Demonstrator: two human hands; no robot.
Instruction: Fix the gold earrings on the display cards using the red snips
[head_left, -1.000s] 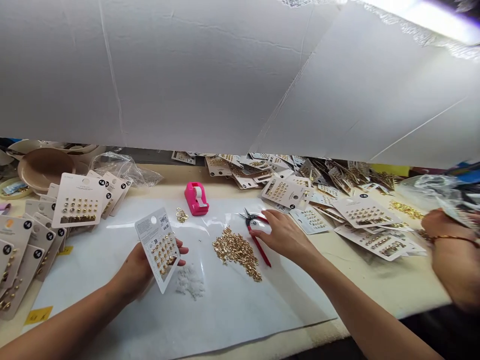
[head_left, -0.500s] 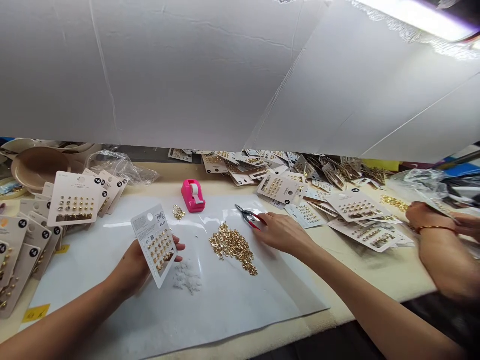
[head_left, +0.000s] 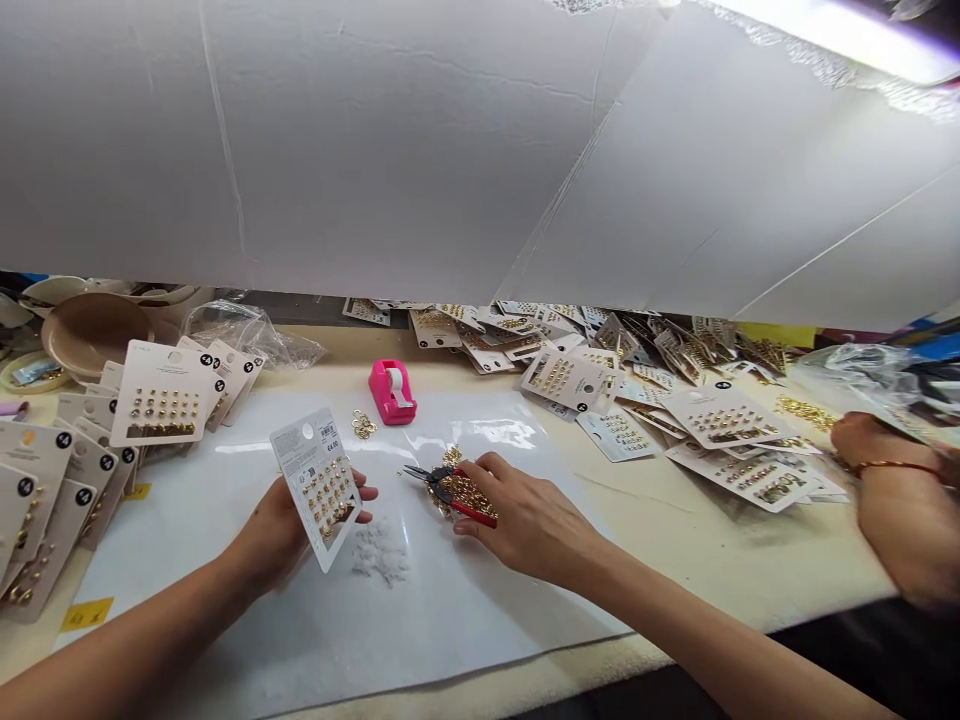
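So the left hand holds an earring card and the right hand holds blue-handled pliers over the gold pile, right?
Not quite: the head view shows the pliers have red handles, not blue. The rest stands: the left hand holds the earring card, and the right hand holds the pliers over the gold pile.

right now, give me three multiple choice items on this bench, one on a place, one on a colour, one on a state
1. Where is the tape dispenser?
A. behind the pile of gold earrings
B. inside the beige bowl
C. among the cards on the far right

2. What colour are the pliers' handles?
A. blue
B. red
C. green

3. What is the left hand doing?
A. lying flat and empty
B. holding an earring card tilted up
C. gripping a plastic bag

Answers: 1 A, it stands further up the white sheet than the pile. 2 B, red shows under the right hand. 3 B, fingers wrap the card's edge.
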